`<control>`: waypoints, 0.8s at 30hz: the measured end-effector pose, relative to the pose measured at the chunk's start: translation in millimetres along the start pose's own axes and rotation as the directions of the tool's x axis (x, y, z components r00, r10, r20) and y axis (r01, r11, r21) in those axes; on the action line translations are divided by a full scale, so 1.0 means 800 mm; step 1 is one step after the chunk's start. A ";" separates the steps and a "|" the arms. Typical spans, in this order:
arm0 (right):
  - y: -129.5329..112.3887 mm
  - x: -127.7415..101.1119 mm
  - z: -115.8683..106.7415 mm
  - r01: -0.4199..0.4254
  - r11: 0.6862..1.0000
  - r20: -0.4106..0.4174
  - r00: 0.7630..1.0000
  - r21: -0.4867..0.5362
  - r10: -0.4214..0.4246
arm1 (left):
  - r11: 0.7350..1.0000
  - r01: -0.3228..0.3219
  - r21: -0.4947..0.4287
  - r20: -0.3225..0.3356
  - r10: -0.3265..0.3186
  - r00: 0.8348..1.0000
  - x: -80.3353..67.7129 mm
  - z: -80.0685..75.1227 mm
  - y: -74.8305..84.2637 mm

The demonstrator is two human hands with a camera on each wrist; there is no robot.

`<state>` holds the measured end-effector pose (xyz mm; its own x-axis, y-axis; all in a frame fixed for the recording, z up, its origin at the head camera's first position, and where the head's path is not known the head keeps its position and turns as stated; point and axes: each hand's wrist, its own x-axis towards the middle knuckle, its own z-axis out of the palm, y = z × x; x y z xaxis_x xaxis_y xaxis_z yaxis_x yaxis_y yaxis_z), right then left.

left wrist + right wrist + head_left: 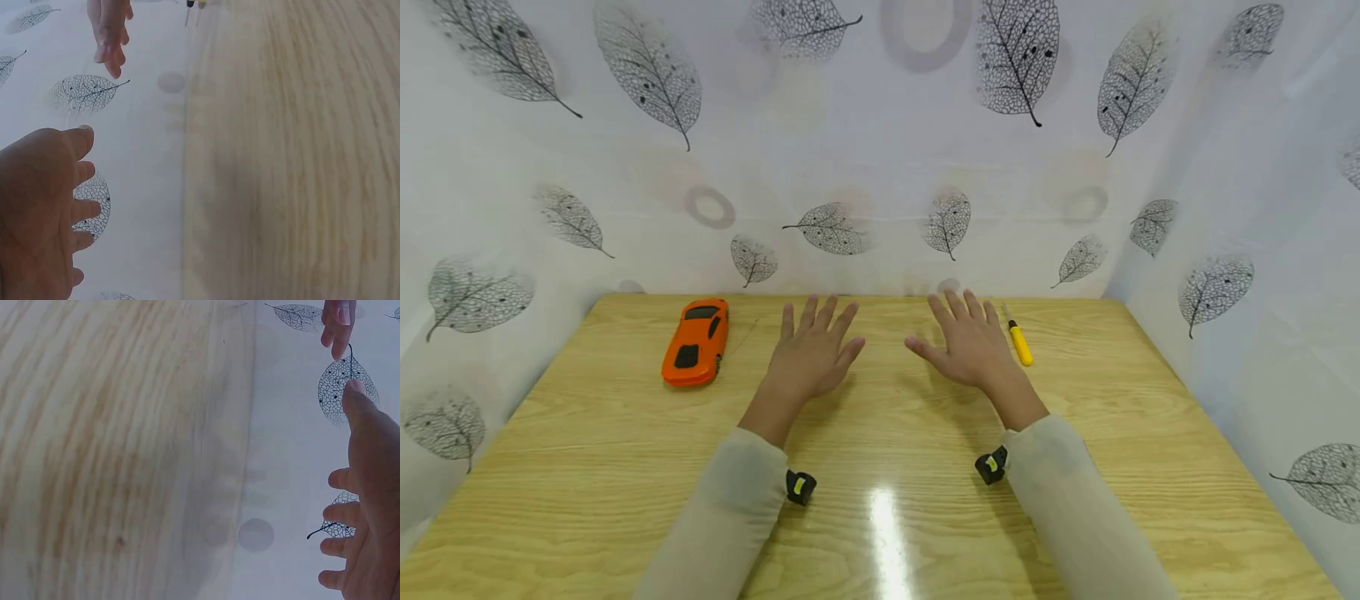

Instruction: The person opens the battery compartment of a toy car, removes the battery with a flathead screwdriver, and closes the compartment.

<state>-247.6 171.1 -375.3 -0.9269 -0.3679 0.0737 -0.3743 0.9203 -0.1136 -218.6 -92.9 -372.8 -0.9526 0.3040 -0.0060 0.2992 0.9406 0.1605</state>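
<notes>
Left hand (pixel 808 358): palm down over the table (pixel 880 467), fingers straight and spread, grip apart and holding nothing. From the head view it cannot be told whether the palm touches the wood. In the left wrist view the same hand (pixel 37 212) shows against the leaf-print cloth, fingers (pixel 84 209) relaxed.

Right hand (pixel 970 342): palm down beside the left, the two well apart, fingers straight and fanned, grip apart, nothing held. In the right wrist view the hand (pixel 369 506) shows with loosely extended fingers (pixel 340 512).

Orange toy car (pixel 696 342): lies on the table to the left of the left hand, near it but not touching, its length running toward the back wall. Black windows on top.

Yellow-handled screwdriver (pixel 1019 340): lies on the table just beside the right hand's outer edge, its thin dark tip pointing toward the back wall. Contact with the little finger cannot be told.

Sleeves (pixel 730 508): pale, covering both forearms to the wrist.

Wrist devices (pixel 800 487): small black-and-yellow units, one under each forearm.

Backdrop (pixel 880 167): white cloth printed with grey skeleton leaves, enclosing the table at the back and on both sides.
</notes>
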 end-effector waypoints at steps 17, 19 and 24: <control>-0.011 0.019 -0.010 0.035 0.999 -0.026 0.999 -0.022 -0.035 | 0.989 -0.017 0.148 -0.082 0.030 0.996 0.016 -0.047 0.006; -0.013 0.023 -0.011 0.037 0.999 -0.028 0.999 -0.026 -0.038 | 0.987 -0.016 0.159 -0.086 0.030 0.996 0.017 -0.056 0.004; -0.021 0.032 -0.014 0.053 0.998 -0.034 0.998 -0.034 -0.054 | 0.989 0.004 0.149 -0.088 0.010 0.996 0.014 -0.078 -0.006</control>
<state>-264.6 147.5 -360.6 -0.9041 -0.4120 0.1132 -0.4214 0.9037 -0.0757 -233.9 -103.4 -312.0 -0.9508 0.2986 0.0826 0.3005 0.9537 0.0115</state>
